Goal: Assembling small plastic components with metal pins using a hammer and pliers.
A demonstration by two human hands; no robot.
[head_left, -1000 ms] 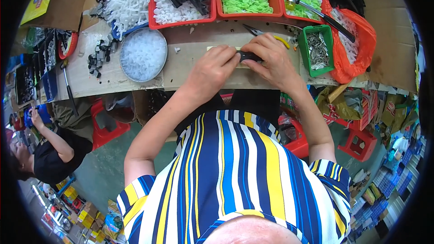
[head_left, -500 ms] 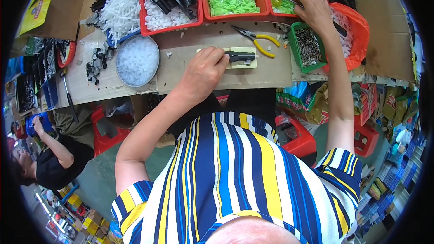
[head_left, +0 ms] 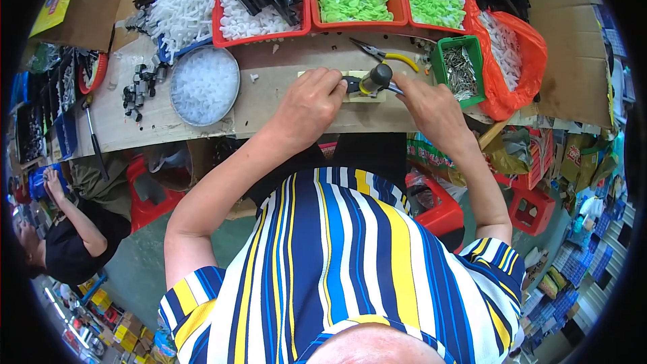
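Note:
My left hand (head_left: 311, 102) is closed, pressing one end of a black plastic part (head_left: 352, 83) down on a pale cream block (head_left: 367, 98) at the front of the table. In my right hand (head_left: 435, 109) is a small hammer (head_left: 377, 78), its head over the black part; whether the two touch I cannot tell. The head covers most of the part. Just behind lie pliers (head_left: 403, 58) with yellow handles, partly hidden by the hammer and hand. To the right stands a green box (head_left: 465, 39) of small metal pins.
Red trays (head_left: 360, 25) at the back hold green discs, white pieces and black parts. A round metal dish (head_left: 237, 98) of translucent pieces stands left, beside small grey-black fittings (head_left: 138, 87). A red bag (head_left: 529, 61) is at right. Another person (head_left: 84, 232) sits at far left.
My right hand has brought the hammer from above the green box area, left and nearer, over the black part. My left hand stays on the part. The view has shifted slightly.

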